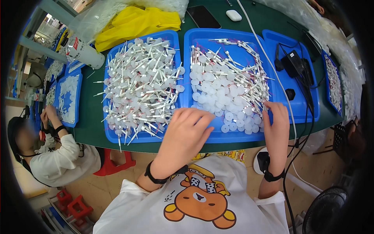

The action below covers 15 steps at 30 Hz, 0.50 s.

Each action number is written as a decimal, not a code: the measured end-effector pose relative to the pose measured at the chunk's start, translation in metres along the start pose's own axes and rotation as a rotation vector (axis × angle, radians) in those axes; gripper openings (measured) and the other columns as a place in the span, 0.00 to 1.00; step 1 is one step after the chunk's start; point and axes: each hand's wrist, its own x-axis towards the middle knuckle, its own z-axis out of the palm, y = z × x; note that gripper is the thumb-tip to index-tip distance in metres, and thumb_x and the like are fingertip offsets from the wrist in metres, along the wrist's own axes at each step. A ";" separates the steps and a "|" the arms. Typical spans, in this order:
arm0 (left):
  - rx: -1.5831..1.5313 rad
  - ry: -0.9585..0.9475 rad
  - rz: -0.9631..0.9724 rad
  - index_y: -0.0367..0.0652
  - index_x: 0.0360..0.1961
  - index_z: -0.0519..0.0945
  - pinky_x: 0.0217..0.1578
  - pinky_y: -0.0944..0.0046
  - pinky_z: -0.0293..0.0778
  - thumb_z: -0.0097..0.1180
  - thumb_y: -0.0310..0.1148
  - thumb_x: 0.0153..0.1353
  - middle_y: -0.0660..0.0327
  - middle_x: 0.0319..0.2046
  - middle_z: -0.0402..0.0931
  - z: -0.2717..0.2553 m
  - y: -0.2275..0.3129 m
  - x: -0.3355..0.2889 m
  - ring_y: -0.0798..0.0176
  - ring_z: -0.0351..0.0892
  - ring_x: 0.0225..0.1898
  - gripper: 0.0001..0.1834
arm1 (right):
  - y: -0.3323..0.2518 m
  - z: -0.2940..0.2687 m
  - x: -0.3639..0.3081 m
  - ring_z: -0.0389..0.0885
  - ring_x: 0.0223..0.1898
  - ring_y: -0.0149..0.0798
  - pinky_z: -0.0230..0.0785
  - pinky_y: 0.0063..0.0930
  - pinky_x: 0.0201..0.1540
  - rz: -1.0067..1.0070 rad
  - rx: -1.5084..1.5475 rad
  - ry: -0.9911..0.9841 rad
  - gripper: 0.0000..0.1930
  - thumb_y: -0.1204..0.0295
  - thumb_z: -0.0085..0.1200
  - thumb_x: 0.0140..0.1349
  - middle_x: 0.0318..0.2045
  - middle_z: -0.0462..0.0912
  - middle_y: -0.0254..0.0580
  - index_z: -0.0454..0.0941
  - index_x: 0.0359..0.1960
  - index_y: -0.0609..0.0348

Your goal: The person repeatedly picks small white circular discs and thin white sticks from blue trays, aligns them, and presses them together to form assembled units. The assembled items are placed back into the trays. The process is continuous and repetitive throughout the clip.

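Two blue trays lie side by side before me. The left tray [113, 137] is heaped with thin white sticks tangled with translucent white discs [136, 84]. In the middle tray [230, 137], loose round discs with small centre holes [218, 91] lie at the front left, and white sticks with thin reddish wires [249, 84] run along the back and right. My left hand [189, 124] is over the front edges between the trays, fingers bent, thumb apart, nothing visible in it. My right hand [277, 119] is at the middle tray's right edge, beside the stick ends, thumb and index slightly apart.
A third blue tray [302, 111] holds a black power adapter [292, 64] and cables. A white cable [269, 58] crosses near my right hand. Behind lie a yellow bag [140, 23], a phone [203, 16] and a white case [233, 15]. A cup [85, 54] stands left; a co-worker [64, 154] sits beyond.
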 end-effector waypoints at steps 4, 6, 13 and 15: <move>0.114 -0.049 -0.074 0.42 0.41 0.81 0.46 0.57 0.67 0.67 0.24 0.47 0.60 0.36 0.77 0.020 0.000 0.002 0.54 0.74 0.43 0.17 | 0.004 0.013 0.012 0.76 0.42 0.49 0.67 0.36 0.45 -0.075 0.003 -0.035 0.10 0.80 0.58 0.58 0.37 0.78 0.46 0.78 0.42 0.64; 0.149 -0.063 -0.078 0.42 0.40 0.80 0.46 0.56 0.66 0.67 0.23 0.47 0.60 0.35 0.76 0.024 -0.002 0.003 0.54 0.74 0.42 0.17 | 0.003 0.019 0.015 0.75 0.41 0.49 0.66 0.37 0.45 -0.100 -0.059 -0.041 0.09 0.79 0.58 0.57 0.35 0.77 0.46 0.78 0.41 0.63; 0.145 -0.066 -0.098 0.44 0.43 0.79 0.44 0.58 0.65 0.67 0.24 0.46 0.60 0.35 0.73 0.024 -0.003 0.005 0.55 0.73 0.41 0.19 | 0.007 0.021 0.012 0.75 0.39 0.50 0.66 0.37 0.45 -0.053 -0.044 -0.113 0.06 0.79 0.59 0.57 0.34 0.78 0.46 0.77 0.36 0.63; 0.149 -0.035 -0.138 0.44 0.44 0.78 0.42 0.59 0.65 0.67 0.24 0.47 0.60 0.35 0.71 0.027 0.000 0.007 0.56 0.73 0.40 0.21 | 0.001 0.022 0.010 0.75 0.39 0.50 0.67 0.37 0.44 -0.057 -0.026 -0.045 0.05 0.79 0.59 0.57 0.33 0.78 0.46 0.77 0.34 0.64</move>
